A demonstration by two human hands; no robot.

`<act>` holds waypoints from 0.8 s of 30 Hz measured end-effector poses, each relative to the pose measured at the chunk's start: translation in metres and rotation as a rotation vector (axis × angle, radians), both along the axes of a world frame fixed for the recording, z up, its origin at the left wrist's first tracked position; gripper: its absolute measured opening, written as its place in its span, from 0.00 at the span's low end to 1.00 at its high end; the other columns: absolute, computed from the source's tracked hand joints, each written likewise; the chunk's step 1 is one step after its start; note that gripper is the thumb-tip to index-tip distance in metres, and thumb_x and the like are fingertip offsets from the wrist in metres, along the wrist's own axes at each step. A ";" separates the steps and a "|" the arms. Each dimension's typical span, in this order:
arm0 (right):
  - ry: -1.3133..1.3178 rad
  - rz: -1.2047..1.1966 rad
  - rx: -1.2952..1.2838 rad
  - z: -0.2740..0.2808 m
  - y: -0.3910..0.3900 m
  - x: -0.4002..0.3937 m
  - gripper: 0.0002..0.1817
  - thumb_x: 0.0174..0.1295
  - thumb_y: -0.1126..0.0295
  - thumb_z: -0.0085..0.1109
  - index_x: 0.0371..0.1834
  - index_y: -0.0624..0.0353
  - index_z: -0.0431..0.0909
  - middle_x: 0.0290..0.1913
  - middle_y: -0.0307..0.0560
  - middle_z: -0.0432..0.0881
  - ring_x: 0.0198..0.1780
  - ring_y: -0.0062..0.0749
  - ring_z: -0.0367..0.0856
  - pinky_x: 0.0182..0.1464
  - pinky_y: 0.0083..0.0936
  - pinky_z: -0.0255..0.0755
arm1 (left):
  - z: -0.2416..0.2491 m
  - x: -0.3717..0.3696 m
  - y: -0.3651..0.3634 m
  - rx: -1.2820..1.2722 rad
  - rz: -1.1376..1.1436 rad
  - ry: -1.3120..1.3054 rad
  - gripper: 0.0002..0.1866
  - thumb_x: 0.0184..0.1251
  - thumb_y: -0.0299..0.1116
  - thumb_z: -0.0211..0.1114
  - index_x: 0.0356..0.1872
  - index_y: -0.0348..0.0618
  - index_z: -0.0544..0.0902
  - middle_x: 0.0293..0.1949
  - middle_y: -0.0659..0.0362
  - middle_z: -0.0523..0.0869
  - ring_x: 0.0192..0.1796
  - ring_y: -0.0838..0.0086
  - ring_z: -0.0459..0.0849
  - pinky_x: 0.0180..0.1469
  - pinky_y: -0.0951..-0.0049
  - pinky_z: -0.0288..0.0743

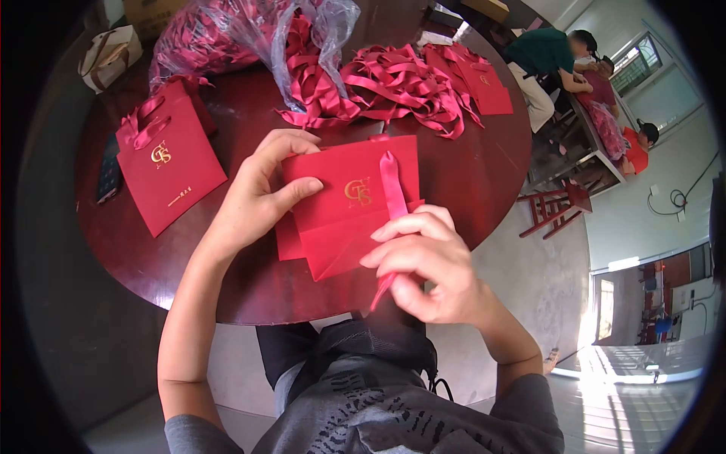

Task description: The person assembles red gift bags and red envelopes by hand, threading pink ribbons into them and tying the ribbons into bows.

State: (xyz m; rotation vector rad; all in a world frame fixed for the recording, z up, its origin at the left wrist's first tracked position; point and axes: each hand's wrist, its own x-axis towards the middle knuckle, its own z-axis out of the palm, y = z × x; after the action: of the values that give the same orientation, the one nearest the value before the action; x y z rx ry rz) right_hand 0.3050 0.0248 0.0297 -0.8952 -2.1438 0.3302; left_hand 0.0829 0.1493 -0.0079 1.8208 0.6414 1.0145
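A small red paper bag [333,185] with a gold logo lies tilted above the table's near part. My left hand [268,185] grips its left upper edge, thumb on the front. A pink ribbon [392,185] comes out near the bag's top and runs down across its front to my right hand [427,261], whose fingers are closed on it. The ribbon's loose end hangs below those fingers. More red paper shows behind the bag's lower left. Finished-looking red bags [170,159] with ribbon handles lie at the left.
On the round table [249,291], a ribbon pile [408,83], a plastic bag of ribbons [219,38] and another red bag [488,87] lie farther back. A phone [110,170] is at the left. People [541,57] work at another table, near a red stool [556,208].
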 end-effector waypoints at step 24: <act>0.002 -0.383 -0.140 -0.001 0.037 -0.049 0.03 0.62 0.77 0.59 0.31 0.65 0.78 0.22 0.54 0.77 0.19 0.40 0.75 0.22 0.28 0.68 | 0.015 -0.007 -0.014 0.003 -0.081 -0.048 0.13 0.62 0.28 0.65 0.46 0.35 0.80 0.58 0.53 0.73 0.63 0.66 0.71 0.65 0.66 0.63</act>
State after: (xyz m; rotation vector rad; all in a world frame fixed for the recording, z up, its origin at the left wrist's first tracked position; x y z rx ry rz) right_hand 0.2561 0.0622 0.0287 -1.3568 -1.9113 0.2874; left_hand 0.0754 0.1351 0.0071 1.8050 0.5328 1.0028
